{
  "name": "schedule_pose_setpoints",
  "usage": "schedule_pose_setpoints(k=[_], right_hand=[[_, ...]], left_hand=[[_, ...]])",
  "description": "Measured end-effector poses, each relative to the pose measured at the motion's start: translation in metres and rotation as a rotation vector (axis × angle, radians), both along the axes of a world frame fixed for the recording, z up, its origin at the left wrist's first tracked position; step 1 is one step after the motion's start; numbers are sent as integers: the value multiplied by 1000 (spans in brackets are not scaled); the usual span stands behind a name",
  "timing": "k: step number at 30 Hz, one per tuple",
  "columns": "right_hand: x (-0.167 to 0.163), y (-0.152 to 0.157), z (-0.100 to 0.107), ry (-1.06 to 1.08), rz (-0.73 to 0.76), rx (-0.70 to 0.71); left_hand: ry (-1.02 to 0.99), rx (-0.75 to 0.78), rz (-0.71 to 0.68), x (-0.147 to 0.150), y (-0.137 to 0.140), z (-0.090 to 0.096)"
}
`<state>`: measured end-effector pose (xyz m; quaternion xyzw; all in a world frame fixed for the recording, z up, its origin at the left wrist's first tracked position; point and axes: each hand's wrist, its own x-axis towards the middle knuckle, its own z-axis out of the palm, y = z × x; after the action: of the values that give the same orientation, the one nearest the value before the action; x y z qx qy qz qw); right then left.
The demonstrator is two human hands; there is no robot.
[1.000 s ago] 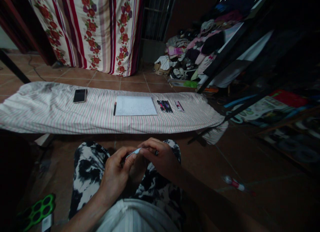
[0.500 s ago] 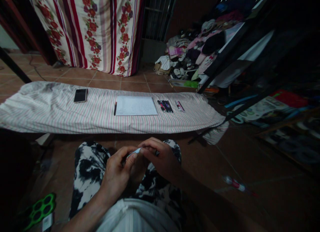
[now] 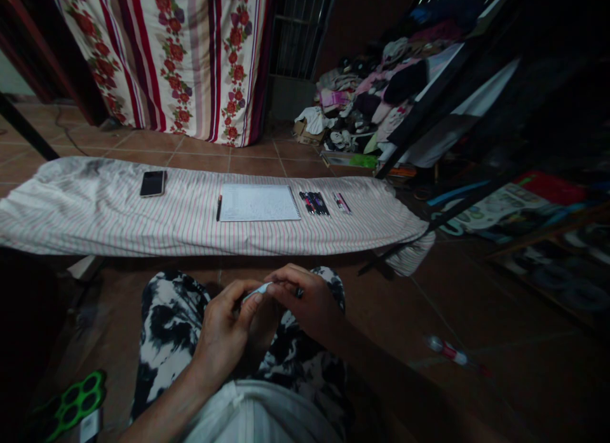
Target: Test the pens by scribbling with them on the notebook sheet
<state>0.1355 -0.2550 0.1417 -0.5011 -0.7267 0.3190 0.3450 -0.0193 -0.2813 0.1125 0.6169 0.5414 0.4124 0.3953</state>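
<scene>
My left hand (image 3: pixel 223 323) is closed, pinching a small pale blue-white piece (image 3: pixel 257 292), perhaps folded paper, between thumb and fingers. At its right end, the thumb and fingertips of my right hand (image 3: pixel 309 303) press together on the same piece. Most of it is hidden by the fingers, so its kind cannot be made out. Both hands are above my lap, over black-and-white patterned trousers (image 3: pixel 169 322). Beyond them, a spiral notebook (image 3: pixel 260 203) lies open on a striped cloth (image 3: pixel 190 233), with a dark pen (image 3: pixel 219 208) along its left edge.
Several pens (image 3: pixel 314 203) lie in a row right of the notebook, and a few slim pink-and-white ones (image 3: pixel 342 203) beside them. A phone (image 3: pixel 152 184) rests at left. On the floor are a bottle (image 3: pixel 447 351), a green holed object (image 3: pixel 76 398) and a heap of clothes (image 3: pixel 366 100).
Almost nothing differs. Both hands stay on the small pale piece in nearly the same pose, and the view has shifted very slightly.
</scene>
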Motion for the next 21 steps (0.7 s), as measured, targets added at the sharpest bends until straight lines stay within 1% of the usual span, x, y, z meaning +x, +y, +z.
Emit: schedule_pose_setpoints(k=[8, 15, 21], right_hand=[[0, -1, -2, -47, -50, -34], [-1, -2, -3, -46, -72, -30], [-2, -2, -2, -17, -63, -41]], left_hand=[[70, 63, -3, 2, -2, -1], [137, 163, 16, 2, -1, 0], [136, 179, 22, 2, -1, 2]])
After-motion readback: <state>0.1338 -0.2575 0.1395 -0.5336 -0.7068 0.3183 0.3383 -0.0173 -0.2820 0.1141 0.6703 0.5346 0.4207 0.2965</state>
